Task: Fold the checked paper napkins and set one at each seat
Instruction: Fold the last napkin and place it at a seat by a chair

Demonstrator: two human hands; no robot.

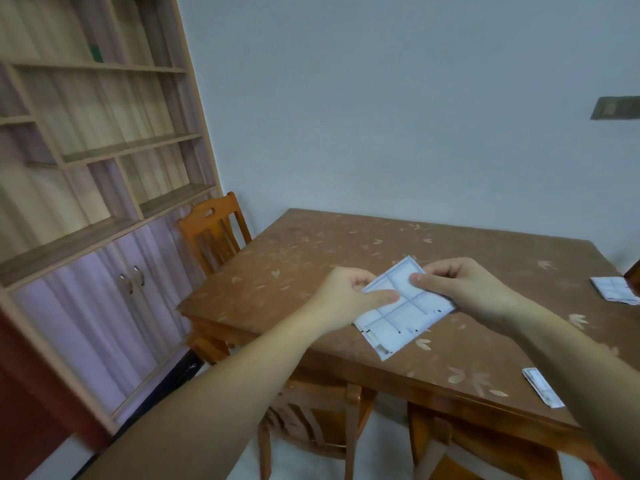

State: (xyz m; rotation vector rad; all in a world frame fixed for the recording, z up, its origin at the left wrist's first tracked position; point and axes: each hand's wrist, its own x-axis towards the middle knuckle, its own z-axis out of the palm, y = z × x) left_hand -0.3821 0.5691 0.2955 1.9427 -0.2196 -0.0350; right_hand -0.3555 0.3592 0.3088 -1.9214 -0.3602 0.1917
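Pinched at its upper edge between left hand and right hand, both grips closed on it, one checked napkin is held above the worktop; no writing can be read.

Two bare hands hold a checked paper napkin above a brown counter, left hand and right hand pinching opposite edges. Two folded napkins lie at the counter's right side.
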